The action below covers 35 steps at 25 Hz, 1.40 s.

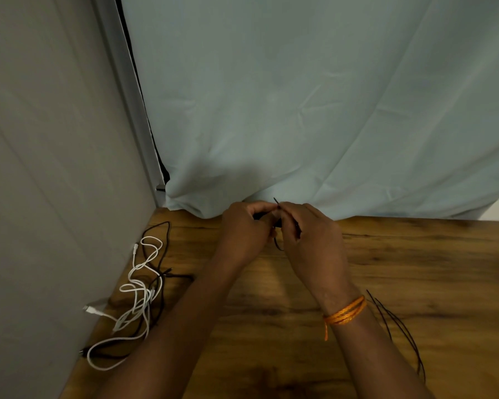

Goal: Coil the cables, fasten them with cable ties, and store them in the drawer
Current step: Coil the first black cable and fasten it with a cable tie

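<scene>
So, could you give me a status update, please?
Left hand grips dark cable coil; right hand pinches thin black cable tie. Tangled white and black cables lie left.

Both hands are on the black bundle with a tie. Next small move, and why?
Likely: the right hand pulls the cable tie tail to cinch it, while the left hand holds the black cable steady. The tail's tip pokes up between the hands and a dark loop hangs slack below, so the tie looks unfastened.

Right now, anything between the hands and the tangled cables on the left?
Nothing visible: only bare table lies between the left hand and the tangled cables. It and the right hand pinch a black cable tie.
</scene>
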Each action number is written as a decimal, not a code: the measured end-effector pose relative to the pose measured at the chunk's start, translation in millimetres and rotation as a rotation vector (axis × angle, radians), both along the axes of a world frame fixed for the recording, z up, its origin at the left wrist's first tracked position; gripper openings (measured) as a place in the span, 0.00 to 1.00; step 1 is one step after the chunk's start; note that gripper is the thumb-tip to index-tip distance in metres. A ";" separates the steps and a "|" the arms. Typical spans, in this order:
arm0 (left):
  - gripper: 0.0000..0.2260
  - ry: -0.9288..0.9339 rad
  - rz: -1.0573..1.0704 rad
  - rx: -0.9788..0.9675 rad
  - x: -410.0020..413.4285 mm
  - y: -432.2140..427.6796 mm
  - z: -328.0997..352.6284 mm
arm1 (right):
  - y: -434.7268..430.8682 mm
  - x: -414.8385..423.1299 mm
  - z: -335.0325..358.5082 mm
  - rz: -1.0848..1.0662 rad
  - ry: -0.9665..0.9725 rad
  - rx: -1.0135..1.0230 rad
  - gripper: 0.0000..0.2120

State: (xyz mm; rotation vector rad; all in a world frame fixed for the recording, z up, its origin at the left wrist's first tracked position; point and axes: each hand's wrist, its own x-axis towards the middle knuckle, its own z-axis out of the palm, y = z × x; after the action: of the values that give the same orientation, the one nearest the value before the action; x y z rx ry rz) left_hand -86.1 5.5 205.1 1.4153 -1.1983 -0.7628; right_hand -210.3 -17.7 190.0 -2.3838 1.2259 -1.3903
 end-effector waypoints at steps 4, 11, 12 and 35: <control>0.07 -0.057 0.046 -0.012 3.4 1.4 -1.0 | -3.0 0.8 6.6 -0.036 -0.091 0.115 0.12; 0.06 -0.052 -0.038 -0.027 5.0 8.2 4.6 | -30.3 -1.9 18.8 0.131 -0.358 0.570 0.07; 0.07 -0.043 -0.053 -0.023 5.0 8.7 5.1 | -31.6 -2.0 21.8 0.164 -0.371 0.611 0.06; 0.07 0.036 -0.073 0.033 13.4 0.5 -7.0 | -42.1 -3.2 15.1 0.411 -0.623 0.989 0.07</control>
State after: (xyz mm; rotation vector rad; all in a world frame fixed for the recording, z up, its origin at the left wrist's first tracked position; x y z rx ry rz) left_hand -72.6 6.0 198.1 1.3851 -1.2197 -0.8588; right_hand -213.5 -59.8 205.2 -1.2805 0.8577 -0.9303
